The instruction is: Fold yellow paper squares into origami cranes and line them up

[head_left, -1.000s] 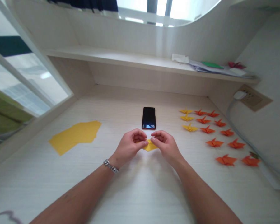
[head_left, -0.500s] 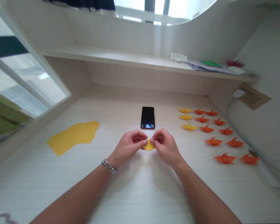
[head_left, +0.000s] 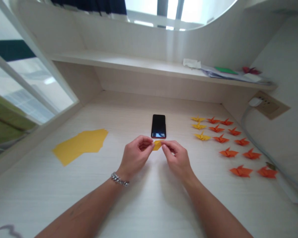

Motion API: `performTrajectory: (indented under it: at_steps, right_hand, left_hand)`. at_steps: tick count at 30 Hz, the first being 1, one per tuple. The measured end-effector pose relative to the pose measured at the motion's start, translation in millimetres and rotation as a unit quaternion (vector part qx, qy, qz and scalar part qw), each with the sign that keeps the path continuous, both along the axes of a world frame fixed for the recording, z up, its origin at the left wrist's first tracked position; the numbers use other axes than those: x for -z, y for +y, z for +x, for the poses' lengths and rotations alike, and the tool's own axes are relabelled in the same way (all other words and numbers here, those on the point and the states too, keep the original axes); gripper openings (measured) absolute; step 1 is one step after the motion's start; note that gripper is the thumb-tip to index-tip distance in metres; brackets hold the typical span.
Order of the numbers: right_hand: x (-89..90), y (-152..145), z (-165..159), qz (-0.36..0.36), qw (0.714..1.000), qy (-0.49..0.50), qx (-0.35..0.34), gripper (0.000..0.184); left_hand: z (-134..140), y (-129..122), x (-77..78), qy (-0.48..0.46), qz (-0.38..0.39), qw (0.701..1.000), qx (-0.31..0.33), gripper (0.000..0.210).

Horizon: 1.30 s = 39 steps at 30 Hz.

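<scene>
Paper (head_left: 157, 145), yellow, thin and folded down to a little angular piece, is what I've got between my hands, just on the near side of a glossy black phone (head_left: 158, 126) with a reddish bottom edge. The desk (head_left: 144, 205) under it all is pale with faint streaky grain, pretty matte. Over to the left there's a fan of flat, smooth yellow sheets (head_left: 80, 145) with crisp corners, and on the right sit small cranes with sharp creases and pointy wings: a short column of yellow cranes (head_left: 202, 136), then rows of orange cranes (head_left: 240, 171). Pose-wise, my left hand (head_left: 136, 154) pinches the left edge of the piece, thumb against curled fingers, with a chunky silver chain bracelet (head_left: 119, 179) on that wrist. My right hand (head_left: 176, 157) nips the opposite tip between thumb and forefinger, other fingers tucked in. Both forearms angle inward from the bottom corners, wrists apart, fingertips nearly meeting over the paper. Can't tell whether the piece touches the desk.
</scene>
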State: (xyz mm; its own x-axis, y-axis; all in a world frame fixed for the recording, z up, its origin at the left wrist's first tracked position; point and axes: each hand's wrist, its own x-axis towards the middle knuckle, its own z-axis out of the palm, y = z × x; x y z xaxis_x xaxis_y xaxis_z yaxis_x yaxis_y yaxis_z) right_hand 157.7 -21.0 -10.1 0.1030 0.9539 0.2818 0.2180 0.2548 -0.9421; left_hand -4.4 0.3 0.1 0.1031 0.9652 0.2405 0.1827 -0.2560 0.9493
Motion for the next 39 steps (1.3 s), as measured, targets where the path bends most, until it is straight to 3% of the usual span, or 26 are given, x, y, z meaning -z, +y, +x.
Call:
performTrajectory:
  at_steps: [4, 7, 11, 15, 18, 22, 29, 39]
  right_hand:
    - [4.0, 4.0, -4.4, -0.120, 0.975, 0.154, -0.110, 0.034]
    - [9.3, 9.4, -1.7, -0.134, 0.964, 0.209, -0.096, 0.032]
    - [14.6, 12.0, 0.8, -0.135, 0.971, 0.189, -0.060, 0.027]
    - [15.7, 10.5, 1.4, -0.135, 0.977, 0.154, -0.061, 0.022]
    - [15.0, 9.5, 2.5, -0.123, 0.983, 0.110, -0.080, 0.018]
    - [13.9, 8.7, 2.9, -0.131, 0.980, 0.115, -0.098, 0.022]
    - [13.5, 8.8, 4.2, -0.123, 0.983, 0.097, -0.097, 0.023]
    - [8.5, 6.9, 4.7, -0.106, 0.987, 0.077, -0.093, 0.010]
  left_hand:
    - [4.6, -8.2, -6.3, 0.042, 0.010, 0.997, 0.069, 0.021]
    - [4.7, -6.8, -4.4, 0.037, 0.000, 0.994, 0.099, 0.023]
    - [-0.7, 1.9, 2.5, 0.030, 0.010, 0.998, 0.045, 0.023]
    - [-5.1, 4.4, 1.6, 0.092, 0.041, 0.995, 0.014, 0.023]
    - [-4.8, 2.7, -0.2, 0.105, 0.049, 0.992, 0.055, 0.024]
    - [-3.2, 2.9, 0.8, 0.075, -0.011, 0.991, 0.114, 0.022]
    - [-4.0, 6.3, -1.2, 0.077, -0.027, 0.994, 0.077, 0.021]
    - [-4.3, 2.8, -6.5, 0.034, -0.060, 0.987, 0.146, 0.016]
